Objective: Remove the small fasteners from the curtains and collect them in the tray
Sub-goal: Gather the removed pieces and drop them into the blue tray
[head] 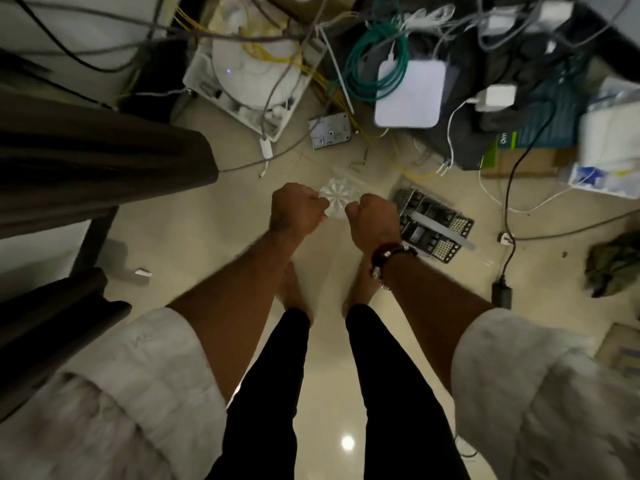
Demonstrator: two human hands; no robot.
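- Item: small clear round tray [336, 199] of moulded plastic with ribs radiating from its centre, held in the air between both hands, above the pale glossy floor [194, 237] and ahead of the person's bare feet
- Left hand [297, 210]: fingers curled, pinching the tray's left rim
- Right hand [373, 213]: fingers curled into a near fist, gripping the tray's right rim; a dark beaded bracelet [390, 258] sat on that wrist
- Contents: too blurred and too small to tell whether any fasteners lay in the tray
- Orientation: the tray appeared roughly level, open face up; being round it had no clear long axis, and the two grips lay on a left-to-right line across it
- Handling, as judged: light, thin and fairly stiff, probably brittle and smooth to the touch; best taken at opposite rim edges and kept level so small parts would not roll out
- Curtain: dark brown draped fabric [104, 161] hung at the left, well apart from the tray
- Surroundings: tangled cables, a white rounded box [410, 95] and a black gridded tray [433, 223] on the floor beyond the hands
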